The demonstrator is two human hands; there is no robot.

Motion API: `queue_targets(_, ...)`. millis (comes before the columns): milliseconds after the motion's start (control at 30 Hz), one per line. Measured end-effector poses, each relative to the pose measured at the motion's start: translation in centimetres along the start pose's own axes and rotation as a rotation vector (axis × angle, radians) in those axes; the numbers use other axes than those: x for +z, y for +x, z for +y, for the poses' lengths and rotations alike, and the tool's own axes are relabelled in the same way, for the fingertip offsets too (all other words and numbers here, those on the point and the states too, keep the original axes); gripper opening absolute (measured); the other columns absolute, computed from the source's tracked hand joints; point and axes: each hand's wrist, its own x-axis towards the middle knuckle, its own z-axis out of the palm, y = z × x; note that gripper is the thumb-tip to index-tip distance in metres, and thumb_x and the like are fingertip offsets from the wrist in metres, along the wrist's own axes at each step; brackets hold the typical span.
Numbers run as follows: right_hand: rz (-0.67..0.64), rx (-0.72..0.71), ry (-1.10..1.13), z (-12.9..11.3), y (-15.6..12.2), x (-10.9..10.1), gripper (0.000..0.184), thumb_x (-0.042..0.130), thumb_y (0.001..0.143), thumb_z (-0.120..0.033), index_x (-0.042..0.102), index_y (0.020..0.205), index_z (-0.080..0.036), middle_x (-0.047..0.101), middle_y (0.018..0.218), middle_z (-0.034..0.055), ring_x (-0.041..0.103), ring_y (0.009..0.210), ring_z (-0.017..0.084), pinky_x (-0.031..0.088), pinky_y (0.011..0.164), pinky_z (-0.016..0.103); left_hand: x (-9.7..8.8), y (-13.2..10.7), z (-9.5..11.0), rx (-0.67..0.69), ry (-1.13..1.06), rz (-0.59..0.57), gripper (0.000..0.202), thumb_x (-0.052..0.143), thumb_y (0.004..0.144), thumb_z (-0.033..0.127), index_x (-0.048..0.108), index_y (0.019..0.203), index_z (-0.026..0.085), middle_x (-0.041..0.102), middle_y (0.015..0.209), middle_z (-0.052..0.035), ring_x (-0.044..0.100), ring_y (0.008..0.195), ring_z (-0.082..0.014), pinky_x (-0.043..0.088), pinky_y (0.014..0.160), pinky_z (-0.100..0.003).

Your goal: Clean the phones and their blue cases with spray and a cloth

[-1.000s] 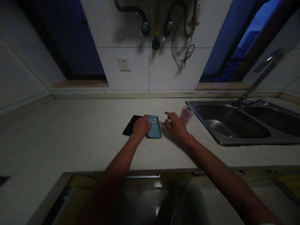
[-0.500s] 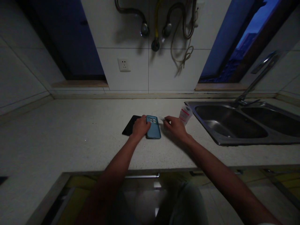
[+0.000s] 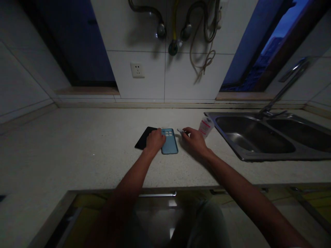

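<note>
A blue phone case (image 3: 170,144) with camera cut-outs lies on the counter, its open inside facing up. My left hand (image 3: 155,139) pinches its upper left edge. Partly under that hand is a dark flat slab (image 3: 143,138), like a phone or small tablet. To the right of the case, my right hand (image 3: 192,138) is closed on a small white piece (image 3: 180,131) whose tip pokes out past the fingers; its kind is too small to make out. Just behind the right hand stands a clear plastic cup (image 3: 206,126) with red print.
A steel double sink (image 3: 254,134) with a tall tap (image 3: 283,89) is set into the counter (image 3: 85,137) at the right. Pipes and a looped cord (image 3: 207,63) hang on the tiled wall, near a socket (image 3: 137,70). Drawer handles run below the front edge.
The case appears to lie a little flatter, with more of its inside showing. Both hands keep nearly the same places, and the white piece has shifted slightly at the right fingertips.
</note>
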Motion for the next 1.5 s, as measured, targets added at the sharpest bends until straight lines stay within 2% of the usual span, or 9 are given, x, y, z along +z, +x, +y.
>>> queue_targets(167, 0.075, -0.064, 0.133, 0.2, 0.1, 0.2, 0.040, 0.050, 0.095, -0.040, 0.070, 0.120, -0.016, 0.077, 0.100, 0.0106, 0.067, 0.072, 0.020, 0.051, 0.071, 0.031, 0.3, 0.2, 0.8, 0.127, -0.442, 0.100, 0.037, 0.054, 0.095, 0.040, 0.068, 0.118, 0.014, 0.074, 0.098, -0.0127, 0.069, 0.093, -0.0246, 0.050, 0.088, -0.035)
queue_targets(300, 0.034, -0.204, 0.183, 0.1, -0.2, 0.6, 0.042, 0.050, 0.095, -0.039, 0.068, 0.124, -0.016, 0.076, 0.108, 0.0118, 0.063, 0.067, 0.017, 0.050, 0.069, 0.029, 1.4, 0.1, 1.9, 0.246, -0.978, -0.011, 0.038, 0.065, 0.086, 0.050, 0.071, 0.103, 0.016, 0.072, 0.090, -0.0059, 0.065, 0.081, -0.0179, 0.050, 0.074, -0.027)
queue_targets(500, 0.001, -0.372, 0.214, -0.5, -0.7, -0.4, 0.047, 0.049, 0.096, -0.046, 0.063, 0.130, -0.017, 0.073, 0.107, 0.0105, 0.056, 0.062, 0.014, 0.050, 0.067, 0.030, 1.9, 0.2, 2.3, 0.228, -1.214, -0.054, 0.046, 0.064, 0.083, 0.060, 0.074, 0.087, 0.015, 0.072, 0.078, -0.0043, 0.061, 0.070, -0.0161, 0.046, 0.065, -0.026)
queue_targets(567, 0.182, -0.363, 0.191, -0.2, -0.7, -1.3, 0.042, 0.046, 0.097, -0.046, 0.066, 0.123, -0.018, 0.070, 0.101, 0.0098, 0.055, 0.063, 0.015, 0.050, 0.069, 0.032, 1.8, 0.4, 2.2, 0.134, -1.307, -0.066, 0.051, 0.064, 0.081, 0.063, 0.074, 0.092, 0.014, 0.075, 0.082, -0.0070, 0.064, 0.070, -0.0171, 0.049, 0.066, -0.027)
queue_targets(733, 0.953, -0.293, 0.206, 2.2, 0.4, -3.2, 0.040, 0.040, 0.095, -0.049, 0.060, 0.115, -0.019, 0.055, 0.087, 0.0068, 0.058, 0.076, 0.022, 0.052, 0.073, 0.041, 1.8, 0.8, 2.0, -0.026, -1.516, -0.131, 0.058, 0.068, 0.077, 0.065, 0.069, 0.103, 0.013, 0.077, 0.084, -0.0118, 0.070, 0.070, -0.0205, 0.054, 0.070, -0.033)
queue_targets(833, 1.123, -0.271, 0.266, 2.8, 1.0, -3.8, 0.042, 0.049, 0.092, -0.049, 0.052, 0.120, -0.019, 0.053, 0.096, 0.0085, 0.059, 0.084, 0.023, 0.053, 0.078, 0.042, 1.7, 0.7, 2.2, -0.064, -1.605, -0.136, 0.050, 0.068, 0.079, 0.061, 0.067, 0.095, 0.014, 0.076, 0.080, -0.0107, 0.072, 0.073, -0.0216, 0.055, 0.074, -0.034)
queue_targets(1133, 0.595, 0.116, 0.491, 3.8, 2.6, -2.6, 0.063, 0.063, 0.074, -0.040, 0.044, 0.130, -0.018, 0.060, 0.117, 0.0126, 0.062, 0.106, 0.025, 0.050, 0.094, 0.042, -0.3, 0.7, 2.3, -0.287, -1.873, -0.249, 0.034, 0.063, 0.089, 0.046, 0.048, 0.074, 0.020, 0.070, 0.079, -0.0048, 0.070, 0.069, -0.0152, 0.057, 0.066, -0.028)
queue_targets(1400, 0.268, 0.230, 0.471, 5.6, 2.1, -2.0, 0.044, 0.072, 0.065, -0.042, 0.064, 0.102, -0.018, 0.071, 0.094, 0.0082, 0.064, 0.085, 0.025, 0.051, 0.083, 0.040, 0.1, 0.0, 2.3, -0.147, -1.791, -0.300, 0.042, 0.085, 0.060, 0.027, 0.049, 0.081, 0.019, 0.064, 0.074, 0.0028, 0.050, 0.046, -0.0035, 0.029, 0.037, -0.014)
queue_targets(1500, 0.286, 0.227, 0.462, 5.2, 1.6, -1.7, 0.040, 0.075, 0.067, -0.050, 0.067, 0.091, -0.018, 0.070, 0.082, 0.0047, 0.062, 0.076, 0.023, 0.051, 0.077, 0.039, 0.2, -0.3, 2.5, -0.080, -1.799, -0.346, 0.044, 0.086, 0.059, 0.030, 0.050, 0.083, 0.019, 0.054, 0.065, 0.0084, 0.034, 0.038, 0.0002, 0.018, 0.035, -0.014)
